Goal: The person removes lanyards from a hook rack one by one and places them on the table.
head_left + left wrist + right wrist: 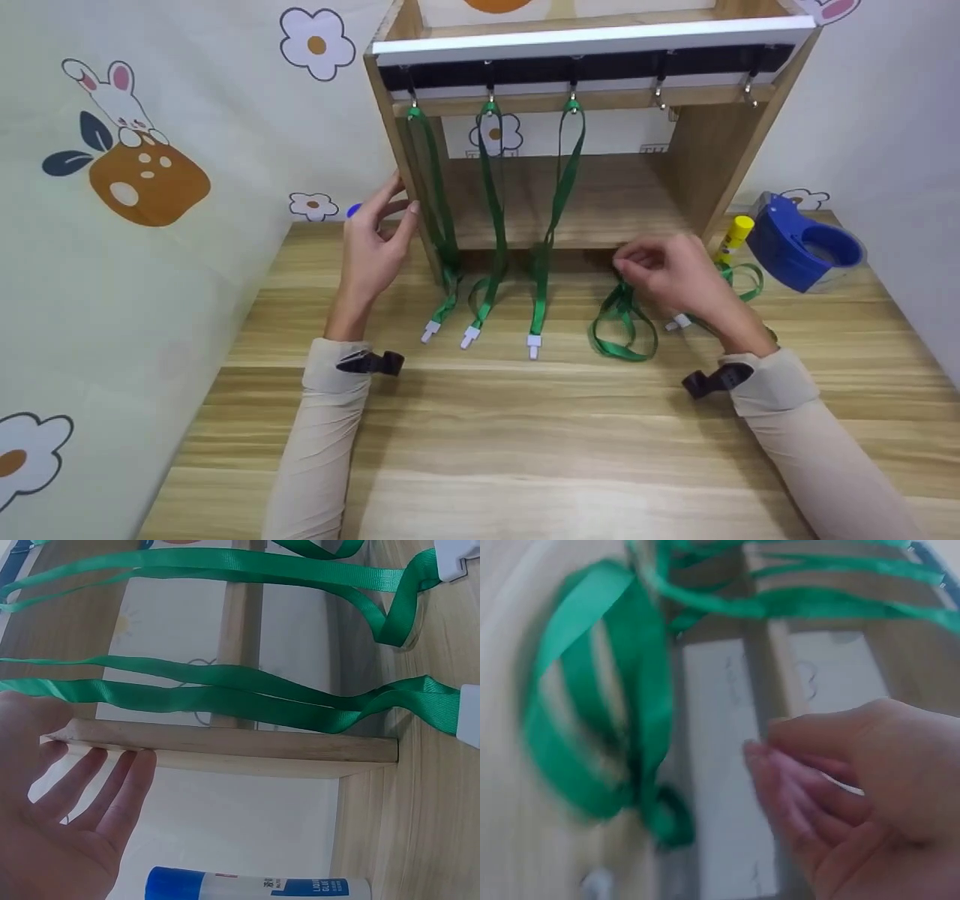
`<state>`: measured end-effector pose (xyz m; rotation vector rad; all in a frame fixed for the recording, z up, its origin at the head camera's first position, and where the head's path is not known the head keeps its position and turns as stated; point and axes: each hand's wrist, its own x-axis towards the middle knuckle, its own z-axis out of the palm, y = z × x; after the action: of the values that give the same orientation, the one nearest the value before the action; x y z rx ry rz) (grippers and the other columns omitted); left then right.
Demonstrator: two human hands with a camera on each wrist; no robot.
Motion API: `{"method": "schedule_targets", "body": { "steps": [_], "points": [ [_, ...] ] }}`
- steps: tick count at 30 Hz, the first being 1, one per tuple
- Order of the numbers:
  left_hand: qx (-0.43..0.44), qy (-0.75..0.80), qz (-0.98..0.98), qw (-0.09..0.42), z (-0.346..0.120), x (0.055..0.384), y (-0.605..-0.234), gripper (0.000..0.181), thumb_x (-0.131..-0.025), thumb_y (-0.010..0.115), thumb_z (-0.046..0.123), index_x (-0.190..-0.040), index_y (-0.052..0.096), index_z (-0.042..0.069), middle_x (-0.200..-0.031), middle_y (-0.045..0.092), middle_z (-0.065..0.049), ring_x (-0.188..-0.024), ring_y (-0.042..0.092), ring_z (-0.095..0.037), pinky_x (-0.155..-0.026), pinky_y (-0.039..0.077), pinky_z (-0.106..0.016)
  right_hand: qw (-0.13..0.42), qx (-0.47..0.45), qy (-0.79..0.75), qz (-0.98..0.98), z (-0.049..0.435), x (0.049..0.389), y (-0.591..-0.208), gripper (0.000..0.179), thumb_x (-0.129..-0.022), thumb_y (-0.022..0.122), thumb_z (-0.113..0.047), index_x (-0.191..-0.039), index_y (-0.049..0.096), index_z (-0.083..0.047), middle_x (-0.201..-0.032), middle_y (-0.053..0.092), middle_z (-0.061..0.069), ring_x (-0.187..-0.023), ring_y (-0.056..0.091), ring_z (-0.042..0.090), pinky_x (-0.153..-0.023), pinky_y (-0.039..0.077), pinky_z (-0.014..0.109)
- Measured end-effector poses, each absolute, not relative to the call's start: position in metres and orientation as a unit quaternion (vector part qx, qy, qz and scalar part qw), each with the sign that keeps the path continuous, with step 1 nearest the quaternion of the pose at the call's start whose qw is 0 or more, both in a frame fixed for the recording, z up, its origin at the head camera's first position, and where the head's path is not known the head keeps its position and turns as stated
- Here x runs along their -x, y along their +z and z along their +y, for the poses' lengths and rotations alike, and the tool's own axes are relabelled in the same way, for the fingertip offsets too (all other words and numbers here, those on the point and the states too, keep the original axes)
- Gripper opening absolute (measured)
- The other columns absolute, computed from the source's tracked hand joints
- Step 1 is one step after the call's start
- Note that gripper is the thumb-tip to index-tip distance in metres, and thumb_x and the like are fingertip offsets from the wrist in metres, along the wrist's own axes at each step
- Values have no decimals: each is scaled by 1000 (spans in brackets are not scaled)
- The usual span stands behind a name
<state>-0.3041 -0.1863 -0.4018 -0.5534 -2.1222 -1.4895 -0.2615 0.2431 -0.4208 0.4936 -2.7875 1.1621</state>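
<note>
My left hand [375, 244] touches the left side panel [225, 739] of a wooden shelf stand, fingers nearly straight against its outer face, thumb near the front edge. Three green lanyards hang from hooks: the left lanyard [435, 172], the middle lanyard [491, 195] and the right lanyard [562, 195], their white clips near the tabletop. With fingers loosely bent, my right hand [675, 274] hovers by a bundled green lanyard [622, 345]. In the right wrist view, a gap separates its fingertips [754, 750] from the bundled loops, and nothing shows between thumb and fingers.
Two bare hooks, an inner hook [659, 97] and an outer hook [748, 94], hang at the rail's right. Another green lanyard [750, 281] lies beyond my right wrist, near a yellow-capped stick [736, 236] and a blue tape dispenser [799, 247]. A liquid glue bottle [262, 885] stands left of the stand.
</note>
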Motion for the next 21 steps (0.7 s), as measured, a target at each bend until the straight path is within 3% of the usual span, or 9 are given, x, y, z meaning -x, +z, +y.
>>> {"method": "schedule_targets", "body": {
  "steps": [3, 9, 16, 21],
  "points": [
    [198, -548, -777, 237, -187, 304, -402, 52, -107, 69, 19, -158, 57, 18, -152, 67, -6, -123, 74, -24, -90, 66, -25, 66, -160, 454, -874, 227, 260, -408, 27, -105, 75, -31, -123, 81, -12, -113, 82, 10, -92, 77, 19, -80, 63, 16],
    [195, -548, -780, 231, -187, 303, -401, 52, -108, 68, 19, -159, 57, 19, -154, 66, -6, -125, 73, -25, -95, 67, -33, 73, -175, 582, -791, 195, 265, -385, 42, -108, 67, -36, -140, 70, -10, -139, 72, 13, -123, 72, 23, -105, 58, 18],
    [193, -555, -778, 223, -187, 303, -401, 52, -107, 68, 18, -158, 56, 19, -154, 65, -6, -125, 73, -24, -95, 66, -31, 54, -175, 663, -726, 169, 280, -380, 39, -108, 69, -30, -140, 62, -8, -137, 73, 10, -130, 68, 23, -113, 56, 27],
    [192, -556, -777, 223, -187, 303, -400, 53, -107, 69, 15, -159, 56, 17, -155, 64, -8, -125, 73, -26, -94, 66, -32, 31, -190, 690, -697, 162, 287, -383, 36, -108, 69, -28, -137, 71, -5, -135, 77, 10, -133, 68, 26, -115, 55, 31]
  ]
}}
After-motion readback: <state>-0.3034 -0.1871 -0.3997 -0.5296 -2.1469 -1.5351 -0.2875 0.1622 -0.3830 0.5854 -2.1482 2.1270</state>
